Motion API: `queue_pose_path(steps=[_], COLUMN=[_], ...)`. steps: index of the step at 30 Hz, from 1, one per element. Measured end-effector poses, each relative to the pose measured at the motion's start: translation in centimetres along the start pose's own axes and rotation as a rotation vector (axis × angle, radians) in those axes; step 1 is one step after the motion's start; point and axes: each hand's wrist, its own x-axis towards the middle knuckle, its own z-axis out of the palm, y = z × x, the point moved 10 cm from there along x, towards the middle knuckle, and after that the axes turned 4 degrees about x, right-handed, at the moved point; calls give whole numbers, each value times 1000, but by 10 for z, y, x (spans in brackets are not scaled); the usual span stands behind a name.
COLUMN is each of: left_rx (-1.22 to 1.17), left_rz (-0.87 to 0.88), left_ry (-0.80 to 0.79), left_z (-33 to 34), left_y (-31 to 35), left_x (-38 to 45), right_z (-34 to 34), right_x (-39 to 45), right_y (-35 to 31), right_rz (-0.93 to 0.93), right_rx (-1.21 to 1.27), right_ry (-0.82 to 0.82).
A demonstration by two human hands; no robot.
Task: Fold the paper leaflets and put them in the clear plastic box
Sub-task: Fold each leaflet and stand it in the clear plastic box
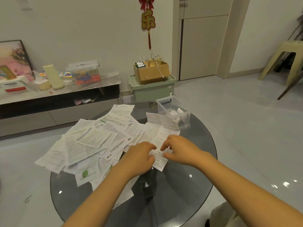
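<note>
On the round glass table (188,185), seen from the head camera, both hands meet over one long leaflet (161,138) near the centre. Left hand (139,157) and right hand (182,149) have their fingertips curled down, pinching its near end. Loose leaflets (91,141) sprawl toward nine o'clock. At one o'clock stands the box (173,110), folded papers (177,114) inside.
</note>
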Motion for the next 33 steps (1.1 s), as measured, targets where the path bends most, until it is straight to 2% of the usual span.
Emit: queue_pose_path(steps=[7,10,15,26,29,33], left_rx=[68,45,-14,22,-45,-142], left_rz=[-2,15,51,59,65,101], left_ry=[-125,-125,-69,-53,-88,-142], left_z=[35,35,26,31,35,30], left_y=[-33,-45,-45,-47,-48,-41], left_x=[-2,1,-1,2,-2,-8], right_z=[36,50,46,36,34,33], right_x=[1,5,7,5,4,-8], right_y=[-7,-9,-8,-9,0,18], right_rz=[-44,-55,-78,-106,-75,9], right_rx=[-82,-138,-131,-120,-10,275], right_ry=[-126,-154,-101,13,-48,-242])
